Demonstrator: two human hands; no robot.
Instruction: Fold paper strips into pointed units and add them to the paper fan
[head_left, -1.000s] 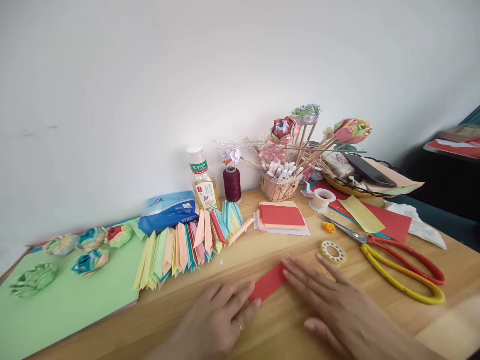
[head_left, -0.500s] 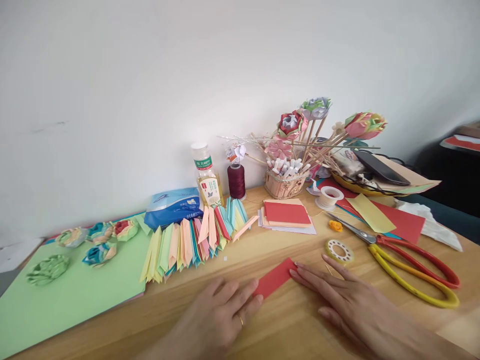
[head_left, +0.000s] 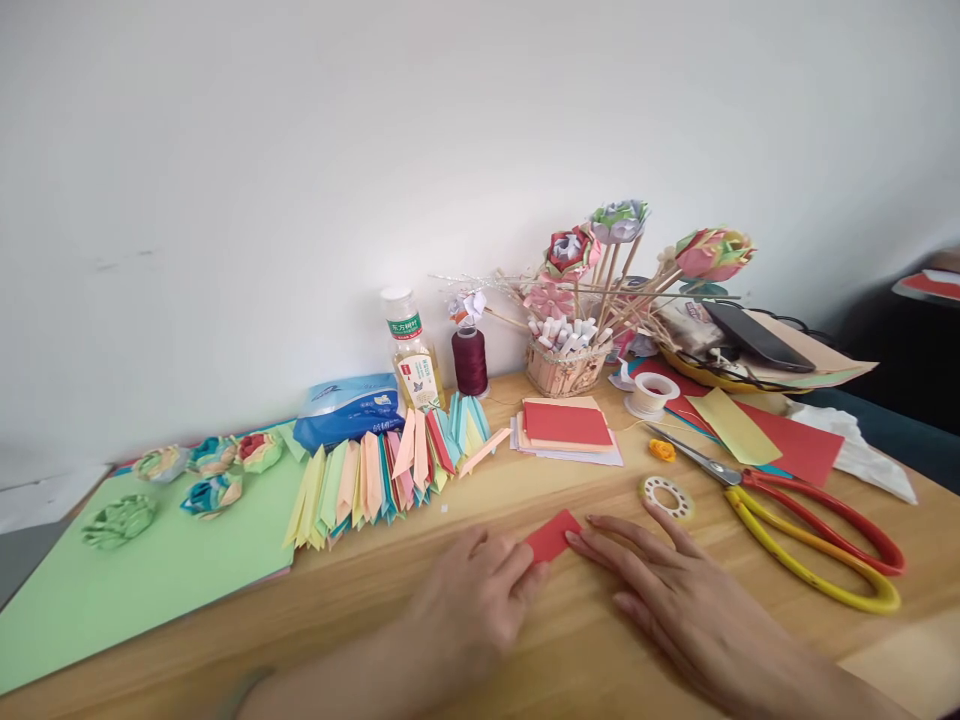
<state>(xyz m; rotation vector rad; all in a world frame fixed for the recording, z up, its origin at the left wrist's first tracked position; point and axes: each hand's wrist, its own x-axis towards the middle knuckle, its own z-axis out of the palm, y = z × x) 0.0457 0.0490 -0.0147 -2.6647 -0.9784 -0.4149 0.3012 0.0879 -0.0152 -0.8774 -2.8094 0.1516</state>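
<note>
A small red paper strip (head_left: 553,535) lies flat on the wooden table (head_left: 525,650), near its front. My left hand (head_left: 469,605) rests palm down on the strip's left end, fingers stretched out over it. My right hand (head_left: 667,590) lies flat beside the strip's right end, its fingertips touching the paper's edge. Most of the strip is hidden under my left fingers.
Red and yellow scissors (head_left: 810,525) and a tape ring (head_left: 666,495) lie right of my hands. Behind are a stack of paper sheets (head_left: 566,428), a row of folded coloured papers (head_left: 382,475), a bottle (head_left: 409,350), a thread spool (head_left: 469,362) and a basket of paper flowers (head_left: 566,365). A green sheet (head_left: 135,580) lies left.
My left hand has slid forward and right over the red strip, covering more of it. My right hand stays flat at the strip's right end. The view shifted slightly.
</note>
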